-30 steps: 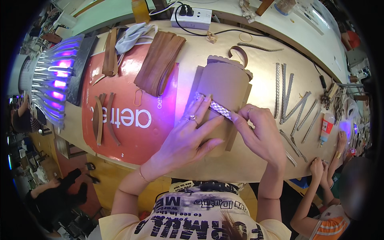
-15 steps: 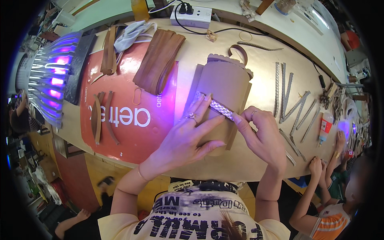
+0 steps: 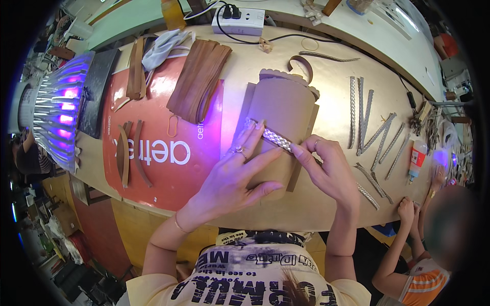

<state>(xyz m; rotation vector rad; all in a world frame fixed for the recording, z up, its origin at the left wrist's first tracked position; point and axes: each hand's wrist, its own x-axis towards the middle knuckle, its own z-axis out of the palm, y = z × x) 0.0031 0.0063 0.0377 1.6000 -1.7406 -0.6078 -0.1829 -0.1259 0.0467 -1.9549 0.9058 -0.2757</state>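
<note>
A silvery braided strip (image 3: 277,139) lies slantwise across a tan curved-sided panel (image 3: 286,104) with a scalloped far edge. My left hand (image 3: 232,176) has its fingers stretched out. Two fingertips press on the strip's left end, and the thumb reaches over the near part of the panel. At the strip's right end my right hand (image 3: 329,168) pinches it between thumb and fingers near the panel's right edge. Beyond the panel stands a curled narrow brown strip (image 3: 304,65). The panel's near part is partly hidden under my left hand.
Several grey braided strips (image 3: 352,112) lie to the right, near a bottle with a red label (image 3: 417,158). On the left are a red sheet (image 3: 153,178), stacked brown strips (image 3: 199,81) and a finned lamp (image 3: 64,109). A power strip (image 3: 237,21) stands behind. A co-worker's hands (image 3: 407,211) are at right.
The whole view has shifted slightly. Both hands keep their places on the braided strip, with hardly any movement. The co-worker at right has leaned toward the table.
</note>
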